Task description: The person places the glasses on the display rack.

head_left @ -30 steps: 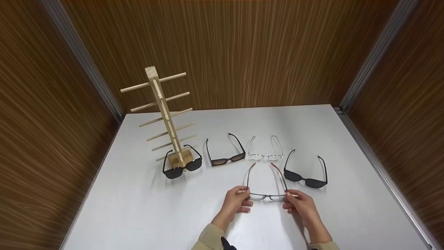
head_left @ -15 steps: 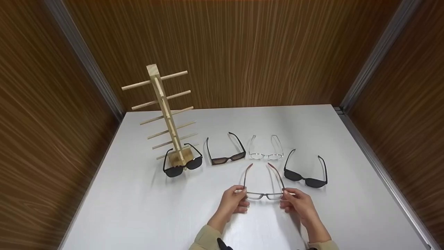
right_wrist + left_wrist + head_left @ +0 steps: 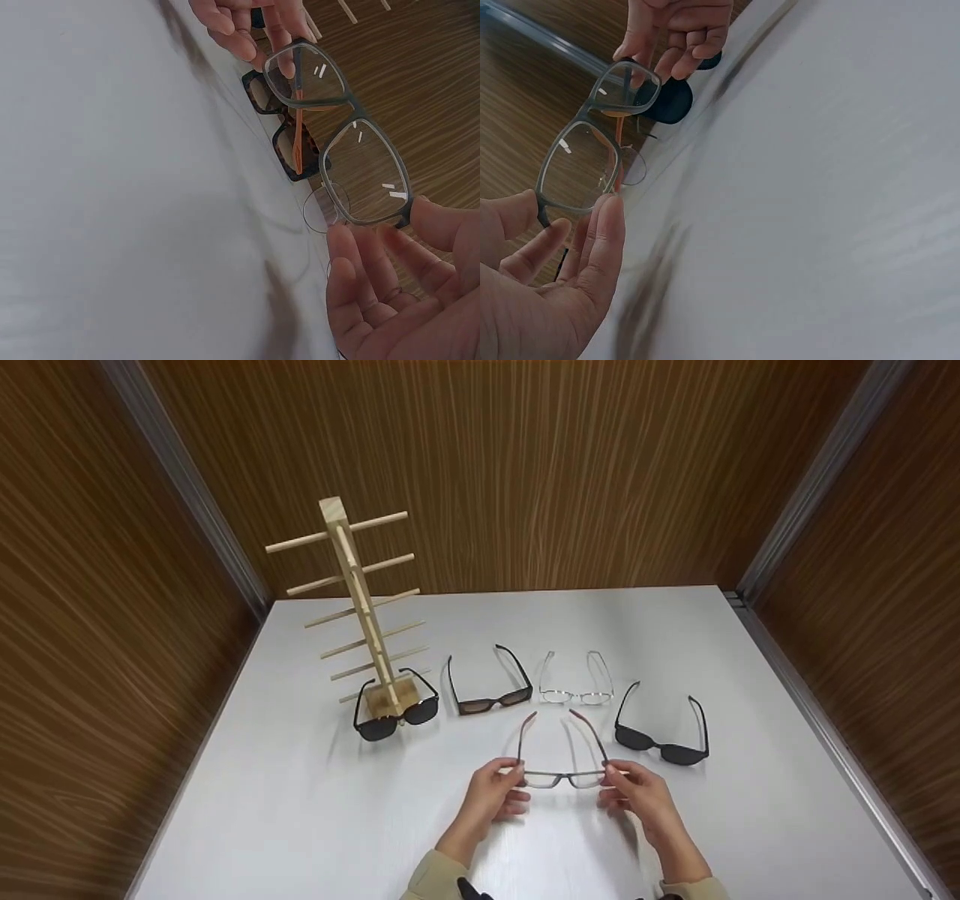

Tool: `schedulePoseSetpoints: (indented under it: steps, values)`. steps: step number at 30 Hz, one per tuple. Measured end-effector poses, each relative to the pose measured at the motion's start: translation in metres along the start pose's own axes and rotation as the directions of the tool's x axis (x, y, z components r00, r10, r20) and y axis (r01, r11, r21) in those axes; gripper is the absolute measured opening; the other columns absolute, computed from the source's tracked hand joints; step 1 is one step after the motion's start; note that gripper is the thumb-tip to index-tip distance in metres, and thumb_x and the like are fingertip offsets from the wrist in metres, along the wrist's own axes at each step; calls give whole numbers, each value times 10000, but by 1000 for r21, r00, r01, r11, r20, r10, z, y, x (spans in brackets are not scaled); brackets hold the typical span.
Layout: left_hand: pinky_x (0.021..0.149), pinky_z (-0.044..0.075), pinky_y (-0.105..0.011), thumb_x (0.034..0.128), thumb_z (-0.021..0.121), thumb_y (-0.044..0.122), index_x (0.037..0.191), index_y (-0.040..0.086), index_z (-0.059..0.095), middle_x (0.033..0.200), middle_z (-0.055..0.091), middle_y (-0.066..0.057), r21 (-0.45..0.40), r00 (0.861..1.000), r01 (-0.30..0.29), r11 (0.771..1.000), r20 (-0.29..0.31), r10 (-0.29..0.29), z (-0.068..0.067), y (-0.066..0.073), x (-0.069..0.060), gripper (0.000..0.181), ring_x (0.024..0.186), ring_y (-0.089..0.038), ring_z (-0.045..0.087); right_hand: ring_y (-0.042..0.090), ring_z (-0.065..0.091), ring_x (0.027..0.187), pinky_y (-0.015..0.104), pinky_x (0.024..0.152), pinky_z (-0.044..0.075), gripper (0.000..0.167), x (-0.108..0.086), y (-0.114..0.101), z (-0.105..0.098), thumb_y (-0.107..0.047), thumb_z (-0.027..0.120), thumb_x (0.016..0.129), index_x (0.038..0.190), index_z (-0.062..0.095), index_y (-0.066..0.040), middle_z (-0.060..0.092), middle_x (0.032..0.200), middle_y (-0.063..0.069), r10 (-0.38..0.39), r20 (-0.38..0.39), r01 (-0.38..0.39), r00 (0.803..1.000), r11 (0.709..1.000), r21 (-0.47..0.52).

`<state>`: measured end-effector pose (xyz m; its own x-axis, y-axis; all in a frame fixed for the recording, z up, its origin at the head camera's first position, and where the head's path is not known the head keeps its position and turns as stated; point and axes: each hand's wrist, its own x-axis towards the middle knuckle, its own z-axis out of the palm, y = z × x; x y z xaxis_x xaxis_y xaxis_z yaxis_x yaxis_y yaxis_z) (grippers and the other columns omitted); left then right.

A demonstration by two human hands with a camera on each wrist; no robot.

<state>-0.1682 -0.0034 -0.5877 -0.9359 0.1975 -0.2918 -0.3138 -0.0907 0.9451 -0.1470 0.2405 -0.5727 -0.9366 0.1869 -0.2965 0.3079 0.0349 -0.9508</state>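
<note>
A pair of clear-lens eyeglasses (image 3: 561,779) with a grey frame and reddish temple tips is held up between both hands, its temples unfolded and pointing away. My left hand (image 3: 487,796) pinches the frame at its left hinge. At the right hinge, my right hand (image 3: 643,798) does the same. Both wrist views show the frame (image 3: 581,112) gripped at its outer corners by thumb and fingers. Beyond it lie thin-framed clear glasses (image 3: 576,697), with black sunglasses (image 3: 660,747) to their right and brown-lens sunglasses (image 3: 495,703) to their left.
A wooden display rack (image 3: 360,600) with several crossbars stands at the left of the white table (image 3: 300,810). Dark sunglasses (image 3: 397,718) sit at the rack's foot, in front of its base. Wood-grain panels (image 3: 525,472) enclose the table's back and sides.
Both hands have shifted slightly left, carrying the eyeglasses with them. The rack and the other glasses have stayed in place.
</note>
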Motion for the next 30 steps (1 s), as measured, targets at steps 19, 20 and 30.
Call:
schedulePoseSetpoints:
  steps: [19, 20, 30]
  values:
    - [619, 558, -354, 890, 639, 271, 1213, 37, 563, 895, 622, -105, -39, 996, -89, 995, -18, 88, -19, 21, -15, 406, 764, -251, 664, 260, 658, 774, 327, 678, 530, 320, -5, -15, 20, -149, 617, 907, 1169, 578, 30, 636, 891, 128, -96, 36, 94, 995, 993, 66]
    - [623, 558, -352, 888, 641, 269, 1219, 35, 560, 895, 619, -101, -44, 996, -93, 995, -20, 92, -21, 21, -15, 413, 766, -249, 663, 262, 658, 775, 328, 680, 531, 322, -5, -16, 21, -148, 617, 907, 1171, 577, 31, 636, 894, 130, -103, 39, 100, 994, 993, 69]
    - [643, 557, -369, 895, 635, 256, 1240, 25, 550, 892, 597, -109, -86, 991, -125, 988, -50, 121, -32, 28, -22, 423, 724, -209, 657, 254, 656, 770, 317, 672, 536, 306, -2, -21, 34, -154, 623, 902, 1159, 594, 10, 638, 908, 134, -136, 70, 132, 988, 989, 66]
